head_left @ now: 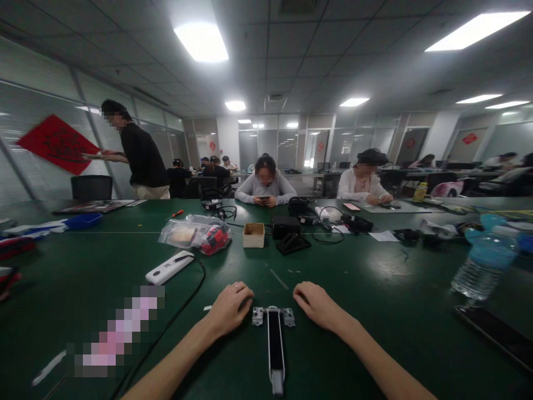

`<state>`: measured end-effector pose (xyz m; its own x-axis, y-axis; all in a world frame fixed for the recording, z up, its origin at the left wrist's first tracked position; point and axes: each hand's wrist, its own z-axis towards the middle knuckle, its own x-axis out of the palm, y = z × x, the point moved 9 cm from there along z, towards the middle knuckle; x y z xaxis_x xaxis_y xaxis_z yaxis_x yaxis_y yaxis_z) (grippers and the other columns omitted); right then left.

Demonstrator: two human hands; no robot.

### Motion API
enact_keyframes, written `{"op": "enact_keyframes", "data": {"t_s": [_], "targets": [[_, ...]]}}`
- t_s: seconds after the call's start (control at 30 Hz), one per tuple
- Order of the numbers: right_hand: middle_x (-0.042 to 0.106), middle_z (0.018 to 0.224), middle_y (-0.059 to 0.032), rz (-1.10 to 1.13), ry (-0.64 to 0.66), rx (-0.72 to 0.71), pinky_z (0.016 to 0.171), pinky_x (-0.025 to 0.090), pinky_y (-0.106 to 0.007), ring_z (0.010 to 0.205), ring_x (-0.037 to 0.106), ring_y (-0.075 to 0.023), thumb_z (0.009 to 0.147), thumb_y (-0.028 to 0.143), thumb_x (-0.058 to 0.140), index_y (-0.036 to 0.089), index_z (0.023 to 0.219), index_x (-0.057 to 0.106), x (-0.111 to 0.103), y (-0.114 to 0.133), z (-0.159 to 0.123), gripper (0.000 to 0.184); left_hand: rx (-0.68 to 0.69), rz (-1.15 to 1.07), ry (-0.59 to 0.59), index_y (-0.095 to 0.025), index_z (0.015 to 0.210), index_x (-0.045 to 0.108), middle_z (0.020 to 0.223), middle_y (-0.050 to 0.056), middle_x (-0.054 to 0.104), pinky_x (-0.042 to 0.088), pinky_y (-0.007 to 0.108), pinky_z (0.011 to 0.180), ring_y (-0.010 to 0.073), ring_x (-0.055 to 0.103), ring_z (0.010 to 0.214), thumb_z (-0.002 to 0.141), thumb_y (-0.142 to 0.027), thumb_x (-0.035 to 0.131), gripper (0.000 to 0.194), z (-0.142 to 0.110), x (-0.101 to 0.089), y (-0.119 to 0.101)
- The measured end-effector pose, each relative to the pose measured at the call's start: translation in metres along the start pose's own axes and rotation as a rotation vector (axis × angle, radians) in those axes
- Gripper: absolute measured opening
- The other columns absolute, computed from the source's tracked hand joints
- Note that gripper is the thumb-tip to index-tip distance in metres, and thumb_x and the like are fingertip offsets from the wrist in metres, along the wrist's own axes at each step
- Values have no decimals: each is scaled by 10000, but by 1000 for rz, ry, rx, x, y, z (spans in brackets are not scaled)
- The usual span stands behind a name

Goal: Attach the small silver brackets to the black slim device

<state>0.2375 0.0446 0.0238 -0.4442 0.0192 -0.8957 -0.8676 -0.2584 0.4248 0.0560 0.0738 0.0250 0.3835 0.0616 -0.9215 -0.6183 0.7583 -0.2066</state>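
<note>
On the green table, my left hand [232, 304] rests with its fingers curled in loosely, and a ring shows on one finger. Opposite it, my right hand [320, 303] lies in the same way, fingers bent and together. No object is visible in either one. Between my wrists sits a T-shaped metal device [275, 339] with a long black strip, a pale frame and a grey end toward me. Its two silver brackets [257, 316] spread sideways at the far end, close to my hands but apart from them.
Ahead are a small open box [254, 235], a clear plastic bag [195, 233] and black devices with cables [286, 226]. A white power strip [170, 268] with a black cable lies left. On the right are a water bottle [478, 272] and a phone [495, 333]. Several people sit or stand beyond.
</note>
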Motion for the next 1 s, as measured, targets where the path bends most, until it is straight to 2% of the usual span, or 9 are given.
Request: {"op": "enact_keyframes", "data": {"t_s": [0.1, 0.2, 0.57, 1.0], "targets": [[629, 811, -49, 120, 20, 10, 624, 422, -242, 715, 563, -150, 881, 260, 445, 155, 857, 641, 5, 10, -2, 223, 92, -13, 36, -193, 903, 588, 918, 43, 599, 410, 286, 737, 175, 549, 831, 863, -202, 476, 120, -2, 1, -23], [651, 785, -35, 232, 50, 24, 572, 416, -214, 661, 576, -128, 858, 246, 472, 150, 850, 655, 10, 19, -3, 207, 90, -2, 58, -195, 900, 584, 905, 38, 600, 399, 293, 727, 179, 542, 816, 853, -224, 502, 99, -3, 1, -32], [688, 838, -51, 397, 83, 63, 635, 474, -212, 734, 629, -139, 821, 221, 511, 128, 879, 675, 10, 23, -6, 198, 33, -21, 86, -192, 891, 573, 875, 32, 597, 397, 282, 705, 175, 542, 800, 864, -231, 485, 100, -3, 7, -30], [660, 800, -28, 371, 142, 56, 581, 430, -187, 695, 591, -117, 798, 170, 538, 143, 900, 659, 13, 25, -7, 161, -3, -81, 90, -195, 902, 559, 883, 28, 592, 404, 272, 702, 168, 547, 796, 867, -225, 486, 86, -4, 12, -26]]}}
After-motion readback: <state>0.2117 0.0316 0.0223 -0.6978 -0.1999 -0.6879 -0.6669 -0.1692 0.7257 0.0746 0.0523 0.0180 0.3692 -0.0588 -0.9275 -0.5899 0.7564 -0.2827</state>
